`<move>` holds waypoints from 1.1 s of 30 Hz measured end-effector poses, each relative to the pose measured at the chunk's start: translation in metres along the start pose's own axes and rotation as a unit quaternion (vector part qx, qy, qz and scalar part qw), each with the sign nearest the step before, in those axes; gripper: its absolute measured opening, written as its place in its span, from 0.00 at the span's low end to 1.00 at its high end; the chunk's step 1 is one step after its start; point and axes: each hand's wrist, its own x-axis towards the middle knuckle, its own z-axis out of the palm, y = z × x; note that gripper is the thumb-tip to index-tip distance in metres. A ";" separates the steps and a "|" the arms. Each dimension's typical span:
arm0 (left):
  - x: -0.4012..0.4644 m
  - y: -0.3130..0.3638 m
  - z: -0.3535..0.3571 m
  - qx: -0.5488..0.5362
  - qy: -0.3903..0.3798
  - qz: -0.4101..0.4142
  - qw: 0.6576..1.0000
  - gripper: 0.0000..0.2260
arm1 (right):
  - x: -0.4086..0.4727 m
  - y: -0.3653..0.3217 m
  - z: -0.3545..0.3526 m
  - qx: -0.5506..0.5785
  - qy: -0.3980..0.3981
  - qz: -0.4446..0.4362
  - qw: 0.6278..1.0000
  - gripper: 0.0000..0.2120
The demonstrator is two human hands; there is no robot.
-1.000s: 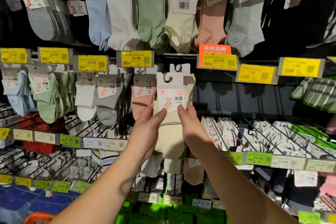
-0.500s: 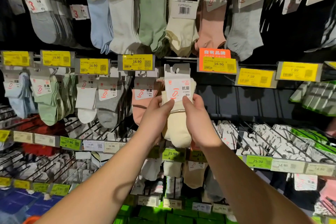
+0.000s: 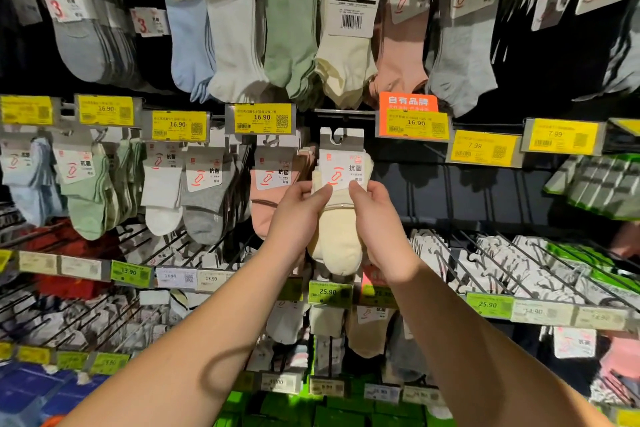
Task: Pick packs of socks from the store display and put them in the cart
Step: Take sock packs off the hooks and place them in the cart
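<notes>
Between the two hands hung a cream sock pack (image 3: 337, 232), its card hook at twelve o'clock; the left hand (image 3: 294, 218) gripped it from nine o'clock, the right hand (image 3: 379, 225) from three.

Yellow price tags (image 3: 261, 118) reading 16.90 run along the upper rail; one has an orange header sign (image 3: 408, 101) above it. Two yellow 7.99 tags (image 3: 484, 147) sit further right. Green 25.90 tags (image 3: 329, 294) on the lower rail. Bare black wire hooks (image 3: 460, 263) lower right.
</notes>
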 end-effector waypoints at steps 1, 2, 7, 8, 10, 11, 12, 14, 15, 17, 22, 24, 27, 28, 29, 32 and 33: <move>0.004 -0.001 0.000 0.018 0.005 -0.001 1.000 0.08 | 0.003 -0.001 0.000 -0.010 0.006 0.005 1.000 0.11; 0.007 -0.002 -0.001 0.041 0.008 -0.001 0.999 0.11 | 0.006 -0.001 0.001 -0.034 0.013 0.008 0.999 0.13; 0.025 -0.008 0.000 0.115 0.028 -0.012 0.993 0.18 | 0.021 0.004 0.002 -0.200 0.041 0.009 0.979 0.19; 0.027 -0.007 0.001 0.124 0.030 -0.010 0.992 0.18 | 0.022 0.004 0.003 -0.222 0.045 0.011 0.974 0.19; 0.028 -0.007 0.000 0.142 0.031 -0.010 0.989 0.19 | 0.024 0.004 0.002 -0.260 0.050 0.018 0.964 0.19; 0.029 -0.008 -0.001 0.147 0.030 -0.014 0.989 0.19 | 0.023 0.005 0.002 -0.276 0.049 0.024 0.960 0.20; 0.028 -0.007 -0.001 0.153 0.026 -0.019 0.988 0.19 | 0.022 0.005 0.001 -0.291 0.047 0.028 0.955 0.22; 0.026 -0.008 -0.003 0.169 0.021 -0.025 0.985 0.20 | 0.017 0.006 -0.002 -0.307 0.044 0.031 0.950 0.23; 0.025 -0.010 -0.005 0.177 0.018 -0.027 0.984 0.20 | 0.014 0.008 -0.004 -0.308 0.045 0.030 0.950 0.23; 0.015 -0.015 -0.010 0.184 0.017 -0.029 0.982 0.19 | 0.006 0.011 -0.011 -0.302 0.057 0.029 0.951 0.24; -0.020 -0.037 -0.022 0.169 0.043 0.024 0.984 0.14 | -0.029 0.018 -0.042 -0.286 0.106 0.021 0.952 0.15; -0.038 -0.042 -0.019 0.161 0.014 0.036 0.986 0.09 | -0.049 0.021 -0.056 -0.302 0.107 0.030 0.947 0.11; -0.065 -0.054 -0.001 0.164 -0.068 0.064 0.982 0.05 | -0.083 0.034 -0.080 -0.325 0.103 0.052 0.939 0.10; -0.074 -0.058 0.006 0.173 -0.096 0.057 0.979 0.04 | -0.096 0.039 -0.089 -0.322 0.099 0.061 0.940 0.09; -0.083 -0.065 0.016 0.185 -0.130 0.047 0.973 0.05 | -0.109 0.047 -0.102 -0.317 0.096 0.073 0.941 0.08; -0.116 -0.079 0.050 0.222 -0.234 0.016 0.946 0.07 | -0.155 0.068 -0.143 -0.356 0.073 0.101 0.926 0.09; -0.125 -0.086 0.059 0.230 -0.257 0.006 0.939 0.07 | -0.169 0.076 -0.156 -0.376 0.066 0.109 0.918 0.10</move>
